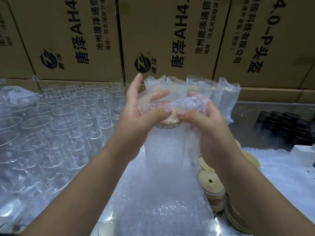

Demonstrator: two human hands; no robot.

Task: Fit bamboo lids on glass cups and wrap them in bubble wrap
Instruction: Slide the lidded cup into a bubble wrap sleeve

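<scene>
Above the middle of a spread sheet of bubble wrap (158, 206), held upright a glass cup (163, 150) sleeved in the same film, with a bamboo lid (171, 119) seated on its rim. Clasped the cup's top from the left with the left hand (144, 109): thumb pressed on the lid's near edge, fingers (158, 97) curled over the far side beneath the film, one finger straight up and clear of it. Clasped it from the right with the right hand (204, 120), thumb tip just beside the left thumb, other fingers curled into the loose frill of wrap above the lid.

Saw only a sliver of lid between the thumbs. Made out the right fingers merely as a pink blur through the bubbles. Could not separate the cup's base from the sheet beneath. Lost both forearms at the lower edge.

Noted rows of empty glasses (71, 116) to the left, loose lids (210, 181) near the right wrist, cardboard boxes (170, 40) behind, and dark blurred items (281, 126) far right.
</scene>
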